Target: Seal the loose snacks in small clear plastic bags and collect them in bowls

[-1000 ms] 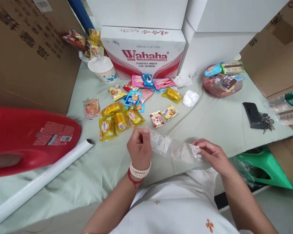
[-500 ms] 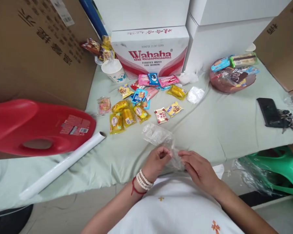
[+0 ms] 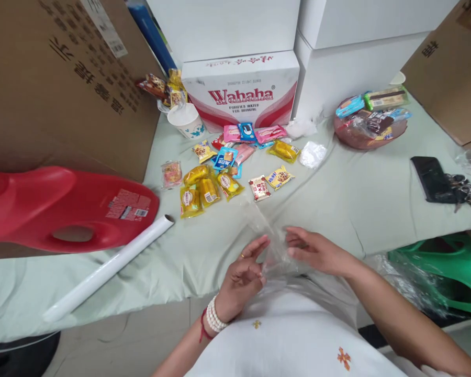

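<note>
A thin, clear plastic bag (image 3: 277,251) hangs stretched out at the table's front edge, before my white top. My left hand (image 3: 241,277), with a beaded bracelet and a ring, holds the bag's left edge between thumb and a curled finger; its other fingers reach along the film. My right hand (image 3: 317,248) is at the bag's right side with thumb and fingers apart. Whether its fingertips touch the film is hard to see. Beyond the bag lie a small white-and-red snack packet (image 3: 259,188), a yellow cookie packet (image 3: 280,178) and several yellow-wrapped cakes (image 3: 209,191).
More packets (image 3: 243,131) are heaped before a Wahaha water carton (image 3: 241,97). A paper cup (image 3: 187,121) stands left of it. A red jug (image 3: 82,209) and white roll (image 3: 110,267) lie left. Rightward are a snack-filled bowl (image 3: 341,133), a phone (image 3: 432,178) and keys (image 3: 465,188).
The crumpled bag has been spread out into a longer, smoother sheet. My hands have moved apart, the left one turning with fingers extended, the right one lifting slightly.
</note>
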Demonstrator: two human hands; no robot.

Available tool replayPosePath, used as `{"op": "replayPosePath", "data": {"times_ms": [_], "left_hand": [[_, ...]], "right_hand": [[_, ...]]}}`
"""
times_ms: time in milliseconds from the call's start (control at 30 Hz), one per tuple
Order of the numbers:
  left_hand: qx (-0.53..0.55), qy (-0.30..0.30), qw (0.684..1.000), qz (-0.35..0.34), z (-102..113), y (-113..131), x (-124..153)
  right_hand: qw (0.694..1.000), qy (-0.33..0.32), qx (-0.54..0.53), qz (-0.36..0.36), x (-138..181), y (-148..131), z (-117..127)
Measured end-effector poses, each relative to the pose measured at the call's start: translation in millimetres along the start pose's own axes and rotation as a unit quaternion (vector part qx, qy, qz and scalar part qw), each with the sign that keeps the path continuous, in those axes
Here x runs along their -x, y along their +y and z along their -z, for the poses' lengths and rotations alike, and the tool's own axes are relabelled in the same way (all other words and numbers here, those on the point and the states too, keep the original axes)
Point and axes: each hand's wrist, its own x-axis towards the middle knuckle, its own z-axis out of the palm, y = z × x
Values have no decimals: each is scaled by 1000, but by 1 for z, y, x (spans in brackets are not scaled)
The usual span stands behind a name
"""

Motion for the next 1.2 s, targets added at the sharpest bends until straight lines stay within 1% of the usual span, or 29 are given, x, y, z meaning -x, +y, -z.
{"op": "replayPosePath", "data": {"times_ms": [33, 67, 100, 167, 233, 300, 333, 400, 467, 533, 600, 667, 700, 767, 833, 900, 967, 1033, 1100, 1200], "left_hand": [[-12, -16, 1000, -5, -1, 1, -1], [-19, -16, 1000, -6, 0, 1, -1], [-19, 5, 1000, -3, 1, 1, -1], [-10, 88, 996, 22, 7, -3, 1], [-21, 161, 985, 66, 15, -10, 5], [-62, 192, 976, 87, 21, -14, 9], [-87, 202, 973, 77, 23, -15, 11], [-141, 236, 961, 19, 23, -11, 10], [-197, 260, 945, -33, 18, -2, 4], [-220, 242, 944, -37, 8, 7, -10], [-181, 193, 964, 5, -6, 11, -27], [-98, 143, 983, 63, -20, 10, -46], [-46, 125, 987, 92, -25, 7, -53], [57, 108, 983, 137, -32, 0, -65], [125, 114, 972, 163, -31, -4, -70], [154, 135, 964, 169, -23, -5, -70], [172, 157, 959, 162, -13, -1, -68], [198, 167, 954, 148, -5, 6, -64], [214, 161, 952, 148, -2, 11, -61], [187, 139, 955, 185, -12, 15, -58]], "right_hand": [[999, -14, -35, 3, -11, -3, -9], [997, -20, -70, 8, -21, -6, -18], [995, -11, -100, 13, -30, -7, -26], [990, 48, -134, 12, -41, -8, -36], [984, 114, -137, 5, -45, -6, -39], [981, 148, -127, 6, -45, -4, -37], [981, 154, -121, 11, -44, -4, -36], [981, 158, -106, 31, -41, -5, -34], [982, 154, -89, 64, -38, -8, -34], [982, 132, -89, 102, -35, -12, -36], [980, 93, -129, 120, -32, -17, -41], [974, 51, -191, 111, -28, -21, -45], [971, 42, -215, 99, -27, -22, -46], [968, 57, -233, 75, -23, -23, -44], [966, 112, -225, 56, -20, -20, -36], [963, 168, -208, 45, -18, -14, -25], [959, 197, -198, 48, -16, -8, -14], [958, 199, -200, 60, -15, -2, -7], [958, 182, -210, 74, -14, 0, -6], [966, 122, -206, 102, -15, -4, -14]]}}
